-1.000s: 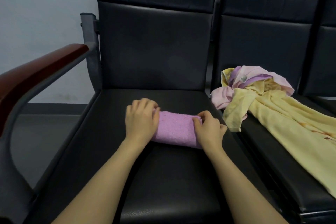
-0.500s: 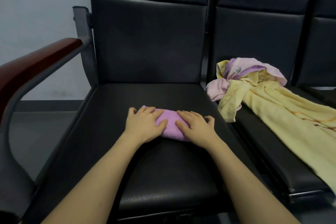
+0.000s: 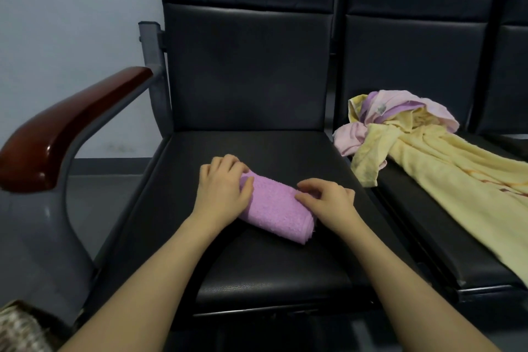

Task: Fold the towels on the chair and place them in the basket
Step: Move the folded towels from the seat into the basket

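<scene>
- Purple towel (image 3: 274, 210): folded into a compact oblong, lying flat on the black seat (image 3: 285, 268) of the left chair, roughly mid-seat, long axis running from far-left to near-right. Layered fold edges show at its near-right end.
- Left hand (image 3: 221, 190): placed over the far-left end of the purple towel, palm down, fingers bent over the towel's far edge and thumb lying on its top surface (a grasp around that end).
- Right hand (image 3: 328, 201): at the right side of the purple towel, fingers curled, fingertips and thumb touching the towel's upper right edge. Whether it pinches the cloth or only rests against it cannot be told from this view.
- Both forearms are bare and reach in from the bottom of the view.
- Unfolded towels: a crumpled heap on the neighbouring seat (image 3: 445, 254) to the right, comprising a yellow towel (image 3: 457, 188) spread toward the near-right and a pink towel (image 3: 347, 137) bunched at the far-left of the heap, with lilac cloth (image 3: 400, 107) on top. One yellow corner hangs over the gap between the two seats.
- Armrest (image 3: 71, 126): red-brown, glossy, on a grey metal frame at the left of the chair.
- Bottom-left corner: a woven, patterned object (image 3: 17, 328), only partly in view (identity cannot be told).
</scene>
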Action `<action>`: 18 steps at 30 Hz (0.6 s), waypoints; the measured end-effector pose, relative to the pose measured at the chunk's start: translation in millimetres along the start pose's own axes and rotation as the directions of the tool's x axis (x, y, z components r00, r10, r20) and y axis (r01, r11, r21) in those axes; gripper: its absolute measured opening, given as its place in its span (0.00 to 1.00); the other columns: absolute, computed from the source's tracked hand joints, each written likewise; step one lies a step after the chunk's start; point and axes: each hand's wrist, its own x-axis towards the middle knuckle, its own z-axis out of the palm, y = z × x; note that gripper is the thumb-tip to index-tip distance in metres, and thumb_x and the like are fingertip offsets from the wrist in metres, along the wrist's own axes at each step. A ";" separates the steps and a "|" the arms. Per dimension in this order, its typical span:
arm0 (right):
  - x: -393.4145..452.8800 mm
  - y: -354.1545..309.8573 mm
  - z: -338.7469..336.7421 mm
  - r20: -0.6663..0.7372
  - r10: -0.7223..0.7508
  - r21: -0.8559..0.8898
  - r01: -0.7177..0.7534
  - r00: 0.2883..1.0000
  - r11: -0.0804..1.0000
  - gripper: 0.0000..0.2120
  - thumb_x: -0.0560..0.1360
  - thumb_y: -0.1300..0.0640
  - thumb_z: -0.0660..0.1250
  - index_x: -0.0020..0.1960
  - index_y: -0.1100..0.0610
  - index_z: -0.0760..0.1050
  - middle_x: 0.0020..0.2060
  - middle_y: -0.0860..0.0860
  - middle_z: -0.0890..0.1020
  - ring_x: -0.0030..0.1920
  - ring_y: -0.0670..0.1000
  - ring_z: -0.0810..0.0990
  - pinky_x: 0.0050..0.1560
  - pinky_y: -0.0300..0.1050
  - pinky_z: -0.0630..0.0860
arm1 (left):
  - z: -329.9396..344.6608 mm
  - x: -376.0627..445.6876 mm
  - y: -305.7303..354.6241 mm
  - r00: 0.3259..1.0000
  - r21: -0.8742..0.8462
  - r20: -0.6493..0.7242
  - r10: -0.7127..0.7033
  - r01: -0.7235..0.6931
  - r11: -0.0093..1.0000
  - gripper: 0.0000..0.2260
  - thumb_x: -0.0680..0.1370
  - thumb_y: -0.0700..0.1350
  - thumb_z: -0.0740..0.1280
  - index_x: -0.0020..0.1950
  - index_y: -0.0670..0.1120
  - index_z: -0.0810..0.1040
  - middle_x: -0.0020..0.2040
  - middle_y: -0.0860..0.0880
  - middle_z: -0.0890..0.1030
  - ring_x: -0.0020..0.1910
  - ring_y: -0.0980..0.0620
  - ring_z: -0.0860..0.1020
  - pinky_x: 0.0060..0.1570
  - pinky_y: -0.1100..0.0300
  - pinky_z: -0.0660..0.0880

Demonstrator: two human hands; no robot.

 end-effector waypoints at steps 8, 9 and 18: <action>-1.7 -9.5 9.3 0.101 0.028 -0.115 -0.017 0.995 0.993 0.19 0.79 0.47 0.60 0.70 0.44 0.67 0.62 0.44 0.77 0.63 0.47 0.73 0.61 0.46 0.55 | 7.3 1.1 -9.7 0.961 -0.026 0.141 -0.236 0.242 0.970 0.14 0.78 0.55 0.64 0.62 0.55 0.79 0.60 0.51 0.72 0.60 0.50 0.69 0.60 0.55 0.62; -2.2 -11.0 9.7 0.110 0.018 -0.128 -0.004 0.994 0.992 0.19 0.80 0.47 0.60 0.70 0.44 0.67 0.63 0.44 0.77 0.63 0.47 0.73 0.61 0.47 0.55 | 7.3 1.5 -9.9 0.948 -0.020 0.174 -0.268 0.275 0.961 0.15 0.78 0.56 0.64 0.63 0.57 0.78 0.61 0.50 0.72 0.61 0.49 0.69 0.61 0.54 0.62; -7.8 -17.9 6.2 0.221 -0.080 -0.091 0.103 0.972 0.991 0.14 0.79 0.54 0.61 0.63 0.46 0.62 0.47 0.41 0.75 0.55 0.48 0.75 0.62 0.49 0.57 | -0.5 -5.7 -20.3 0.897 0.011 0.377 -0.231 0.245 0.970 0.19 0.79 0.57 0.56 0.71 0.65 0.65 0.62 0.46 0.73 0.62 0.44 0.70 0.63 0.52 0.61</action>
